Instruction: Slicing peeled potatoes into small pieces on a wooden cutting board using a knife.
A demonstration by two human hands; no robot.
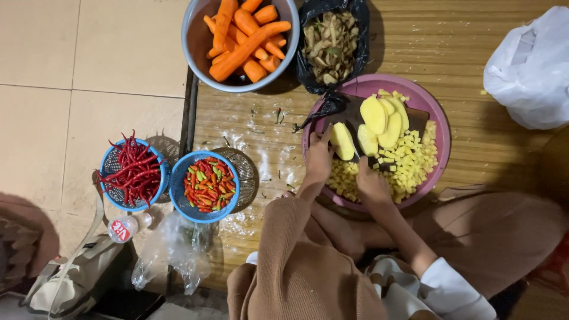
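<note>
**Potato under the knife on a pink tray**

Nearest the camera, two sleeved forearms reach out over the mat's near edge. The left hand [318, 161] is curled onto a peeled potato half [342, 141], fingertips pressing its left side to steady it. The right hand [372, 185] is closed, apparently around a knife [358, 142] whose dark blade runs just beside the potato; the handle is hidden in the fist, so the grip itself cannot be made out.

Both work over a dark cutting board [418, 118] lying in a round pink tray [441, 133]. Along the tray's near and right rim sits a heap of diced potato [409, 166]; toward its far side lie several thick potato slices [382, 118].

The potato half looks firm and stiff but wet and slick where it has been peeled, so it probably slides easily. It seems best held from its rounded side with the flat face down, fingers tucked back from the blade.

At the mat's left edge stands a blue basket of mixed chillies [204, 186], and just off the mat, on the tiled floor, a second blue basket of long red chillies [133, 172].

Farther off, at the mat's far edge, are a grey bowl of carrots [240, 41] and a black bag of peelings [332, 44]. A white plastic bag [530, 71] sits at the far right corner.
</note>
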